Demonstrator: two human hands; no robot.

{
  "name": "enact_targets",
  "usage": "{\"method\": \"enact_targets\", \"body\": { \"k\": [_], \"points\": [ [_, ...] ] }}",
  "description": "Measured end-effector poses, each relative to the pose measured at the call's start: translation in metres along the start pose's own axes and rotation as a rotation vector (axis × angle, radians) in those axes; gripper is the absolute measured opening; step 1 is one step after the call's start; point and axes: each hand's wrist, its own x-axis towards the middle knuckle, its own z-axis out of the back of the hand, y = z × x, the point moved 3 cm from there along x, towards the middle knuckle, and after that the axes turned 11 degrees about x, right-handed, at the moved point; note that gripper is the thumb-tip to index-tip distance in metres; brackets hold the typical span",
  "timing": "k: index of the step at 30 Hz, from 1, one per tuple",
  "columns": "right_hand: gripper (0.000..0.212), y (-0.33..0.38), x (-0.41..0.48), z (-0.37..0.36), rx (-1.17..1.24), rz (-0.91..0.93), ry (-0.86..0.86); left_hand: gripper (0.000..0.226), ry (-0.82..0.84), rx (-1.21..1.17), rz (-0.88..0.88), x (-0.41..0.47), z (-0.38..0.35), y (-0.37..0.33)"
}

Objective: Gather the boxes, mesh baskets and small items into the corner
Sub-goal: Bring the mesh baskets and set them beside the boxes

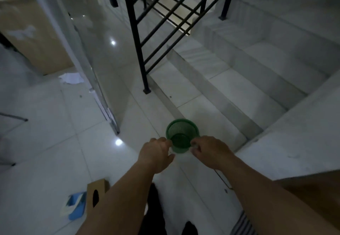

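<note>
At the bottom left of the frame, nearest the person, a cardboard box [96,194] with a dark oval hand-hole stands on the tiled floor [55,152], and a blue and white item [76,205] lies just beside it on its left. Neither is in hand.

In the lower middle, both forearms reach forward to a green mesh basket [182,135], which sits upright with its mouth open toward the camera, near the foot of the staircase [230,106]. Whether it rests on the floor or is lifted just off it cannot be told. The left hand [156,154] is at the basket's left rim, fingers curled partly closed, thumb apart below; the right hand [209,152] is at the right rim, fingers bent in against it. Both seem to grip the rim, though the picture is dim and soft here, so the contact is a reading, not a certainty.

The step in hand looks like the handling of this one basket, either being picked up or being set down. Which corner is meant cannot be read from the view. If the basket is being carried, the next move calls for an even lift by both hands, keeping it level, and a turn toward that place. If it is being set down, the hands need only release it and return for the box and the blue item.

Farther off, a black metal railing [139,41] rises beside the steps in the upper middle. At the upper left, beyond a pale partition, a large cardboard box [36,38] stands with crumpled white paper [70,78] at its foot.
</note>
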Motion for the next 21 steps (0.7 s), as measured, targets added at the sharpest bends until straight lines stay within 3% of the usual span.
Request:
{"method": "enact_targets", "body": {
  "k": [10,15,21],
  "points": [
    [0.032,-0.091,0.2,-0.021,0.141,-0.239,0.057,0.05,0.215,0.095,-0.135,0.221,-0.07,0.065],
    [0.043,-0.164,0.275,-0.089,0.223,-0.322,0.096,0.058,0.332,0.128,-0.202,0.307,-0.148,0.066],
    [0.057,-0.246,0.346,-0.185,0.25,-0.386,0.222,0.068,0.569,0.127,-0.142,0.378,-0.278,0.071]
  ]
}}
